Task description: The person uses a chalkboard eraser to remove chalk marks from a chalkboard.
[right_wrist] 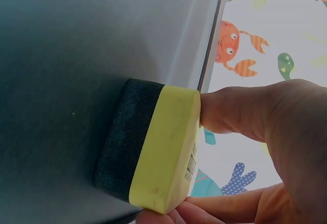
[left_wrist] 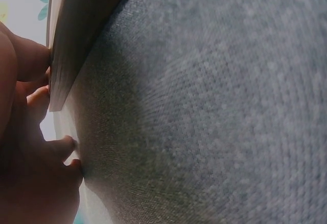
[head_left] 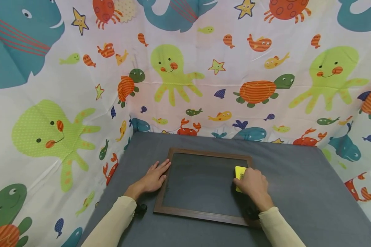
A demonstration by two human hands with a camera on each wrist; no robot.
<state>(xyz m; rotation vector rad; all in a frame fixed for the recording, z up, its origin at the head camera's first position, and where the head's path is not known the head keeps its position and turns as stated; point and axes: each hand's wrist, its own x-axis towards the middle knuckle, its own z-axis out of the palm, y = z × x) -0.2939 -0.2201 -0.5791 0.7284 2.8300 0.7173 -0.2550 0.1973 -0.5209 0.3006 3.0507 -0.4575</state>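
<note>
A blackboard (head_left: 204, 185) in a brown wooden frame (head_left: 201, 215) lies flat on the grey cloth. Near its right side my right hand (head_left: 254, 185) grips a yellow eraser (head_left: 240, 173). The right wrist view shows the eraser's dark felt side (right_wrist: 127, 137) against the board, thumb and fingers pinching the yellow back (right_wrist: 163, 147). My left hand (head_left: 153, 177) rests at the frame's left edge with its fingers extended. In the left wrist view some fingertips touch the frame's side (left_wrist: 64, 55), while others rest on the cloth.
Grey cloth (head_left: 296, 192) covers the table around the board. White curtains with printed sea animals (head_left: 185, 85) hang behind and on both sides. A dark wrist device (head_left: 140, 209) shows under the left wrist, and another (head_left: 251, 213) under the right.
</note>
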